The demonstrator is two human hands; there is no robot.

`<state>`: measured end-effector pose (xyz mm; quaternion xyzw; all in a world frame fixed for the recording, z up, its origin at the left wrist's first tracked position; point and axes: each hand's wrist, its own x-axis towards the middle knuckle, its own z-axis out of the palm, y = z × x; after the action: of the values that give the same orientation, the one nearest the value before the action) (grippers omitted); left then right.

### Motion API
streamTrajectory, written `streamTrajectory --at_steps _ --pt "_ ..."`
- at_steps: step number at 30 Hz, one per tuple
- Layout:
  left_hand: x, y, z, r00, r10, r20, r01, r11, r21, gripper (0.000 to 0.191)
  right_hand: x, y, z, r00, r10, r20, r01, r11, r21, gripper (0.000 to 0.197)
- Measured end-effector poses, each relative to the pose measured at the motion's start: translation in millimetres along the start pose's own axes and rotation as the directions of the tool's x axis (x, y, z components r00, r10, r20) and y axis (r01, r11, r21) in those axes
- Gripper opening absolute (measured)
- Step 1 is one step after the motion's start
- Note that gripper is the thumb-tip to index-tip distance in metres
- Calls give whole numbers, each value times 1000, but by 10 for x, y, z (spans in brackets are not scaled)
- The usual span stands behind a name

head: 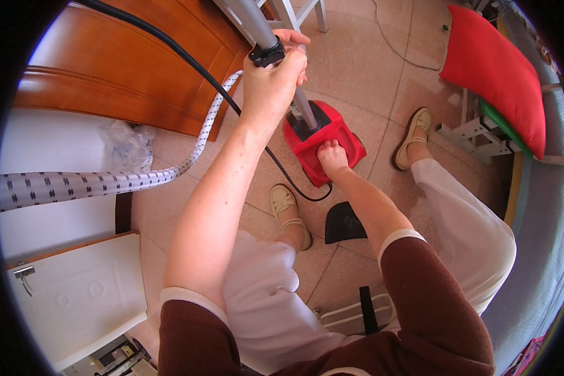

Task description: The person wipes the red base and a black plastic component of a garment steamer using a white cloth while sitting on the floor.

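Observation:
A red garment steamer base (317, 148) stands on the tiled floor in front of me, with a grey metal pole (303, 105) rising from its black socket. My left hand (279, 70) is wrapped around the pole just below a black clamp collar (267, 52). My right hand (333, 155) rests on the red base at its near side, with the fingertips partly hidden in a recess. A grey woven hose with dark marks (155, 176) curves along the left. A black cable (169, 42) passes behind my left forearm and bends beside the base.
At left are an orange-brown wooden panel (169, 70), a crumpled plastic bag (127, 145) and a white cabinet door (84, 291). A black flat piece (345, 223) lies near my right forearm. A red cushion (498, 75) sits on a metal-framed seat beside a blue-covered bed (540, 225).

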<state>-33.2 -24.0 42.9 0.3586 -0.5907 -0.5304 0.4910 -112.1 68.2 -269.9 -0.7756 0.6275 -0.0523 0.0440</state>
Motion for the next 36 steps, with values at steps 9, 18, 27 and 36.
streamTrajectory --at_steps 9,18,27,36 --pt "23 -21 19 1000 6 -1 -6 999 -38 14 -137 121 -89 877 465 -124 -298 728 618 7" --pt "10 -9 11 998 50 40 -53 995 80 18 -515 806 -463 725 580 371 -277 -247 929 29" --pt "4 -36 -16 1000 30 0 -30 999 25 16 -90 609 -639 956 292 12 -216 678 703 24" --pt "-7 -46 -35 999 38 0 -38 999 -2 14 -167 113 -263 950 -268 162 299 931 -210 19"
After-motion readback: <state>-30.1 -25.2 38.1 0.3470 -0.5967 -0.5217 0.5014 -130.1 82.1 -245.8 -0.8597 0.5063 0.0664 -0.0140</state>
